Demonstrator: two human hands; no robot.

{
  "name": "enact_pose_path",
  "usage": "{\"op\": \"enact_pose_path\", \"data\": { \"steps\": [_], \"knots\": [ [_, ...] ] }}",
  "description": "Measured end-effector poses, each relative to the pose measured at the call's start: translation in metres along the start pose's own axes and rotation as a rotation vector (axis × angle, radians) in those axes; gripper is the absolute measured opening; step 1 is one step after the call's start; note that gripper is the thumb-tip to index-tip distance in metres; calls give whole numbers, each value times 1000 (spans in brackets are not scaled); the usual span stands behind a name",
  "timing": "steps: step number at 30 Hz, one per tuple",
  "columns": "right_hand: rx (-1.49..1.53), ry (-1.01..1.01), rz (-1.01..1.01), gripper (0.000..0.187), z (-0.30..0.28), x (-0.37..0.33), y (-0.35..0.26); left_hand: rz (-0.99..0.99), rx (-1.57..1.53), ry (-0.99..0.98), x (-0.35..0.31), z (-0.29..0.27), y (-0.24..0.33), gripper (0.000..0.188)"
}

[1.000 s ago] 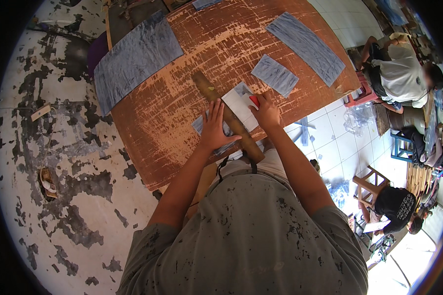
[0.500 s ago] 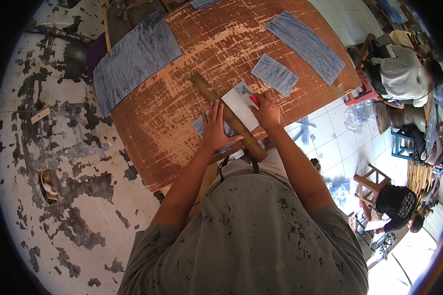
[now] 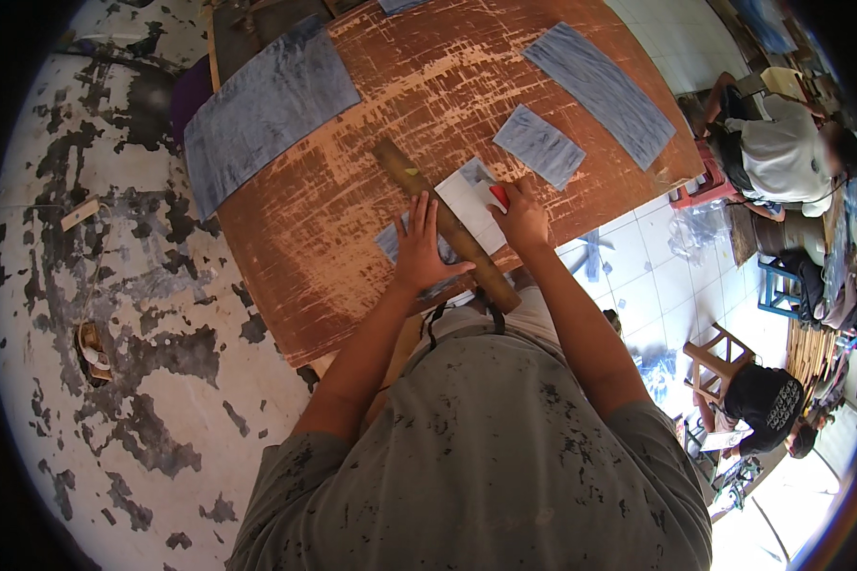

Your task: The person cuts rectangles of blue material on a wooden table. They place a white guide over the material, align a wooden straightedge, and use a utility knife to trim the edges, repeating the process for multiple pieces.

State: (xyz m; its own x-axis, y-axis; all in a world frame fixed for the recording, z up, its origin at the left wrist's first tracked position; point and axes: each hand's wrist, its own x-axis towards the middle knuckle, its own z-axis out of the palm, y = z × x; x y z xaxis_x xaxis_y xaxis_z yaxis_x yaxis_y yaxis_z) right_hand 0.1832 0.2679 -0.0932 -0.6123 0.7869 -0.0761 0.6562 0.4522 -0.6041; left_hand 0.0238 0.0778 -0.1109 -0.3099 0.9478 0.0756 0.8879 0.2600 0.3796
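My left hand (image 3: 419, 249) lies flat with spread fingers across a long brown strip (image 3: 462, 240), which looks like a wooden straightedge and slants over the table's near side. A blue-grey streaked sheet (image 3: 388, 244) shows partly beneath that hand. Just right of the strip lies a white rectangular piece (image 3: 468, 207), with a bit of streaked grey at its far corner. My right hand (image 3: 524, 221) is closed around a small red tool (image 3: 499, 196) above the white piece's right edge. The tool's tip is hidden, so its exact kind cannot be made out.
Streaked blue-grey pieces lie about the scratched brown table (image 3: 305, 238): a large one (image 3: 271, 114) far left, a small one (image 3: 540, 146) and a long one (image 3: 605, 93) to the right. Two people (image 3: 781, 147) sit at the right, near a wooden stool (image 3: 719, 360).
The whole view has shifted slightly. Both hands, the strip and the white piece keep nearly the same places relative to one another.
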Motion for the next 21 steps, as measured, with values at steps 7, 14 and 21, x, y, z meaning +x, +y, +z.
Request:
{"op": "enact_pose_path", "data": {
  "steps": [7,14,21],
  "knots": [
    [12,-6,-6,46,2,2,0,-14,-53,19,-2,-2,0,145],
    [13,-10,1,47,0,1,-1,15,42,-59,4,-12,7,129],
    [25,-1,-11,46,0,2,4,-24,42,-128,8,-16,10,129]
  ]
}}
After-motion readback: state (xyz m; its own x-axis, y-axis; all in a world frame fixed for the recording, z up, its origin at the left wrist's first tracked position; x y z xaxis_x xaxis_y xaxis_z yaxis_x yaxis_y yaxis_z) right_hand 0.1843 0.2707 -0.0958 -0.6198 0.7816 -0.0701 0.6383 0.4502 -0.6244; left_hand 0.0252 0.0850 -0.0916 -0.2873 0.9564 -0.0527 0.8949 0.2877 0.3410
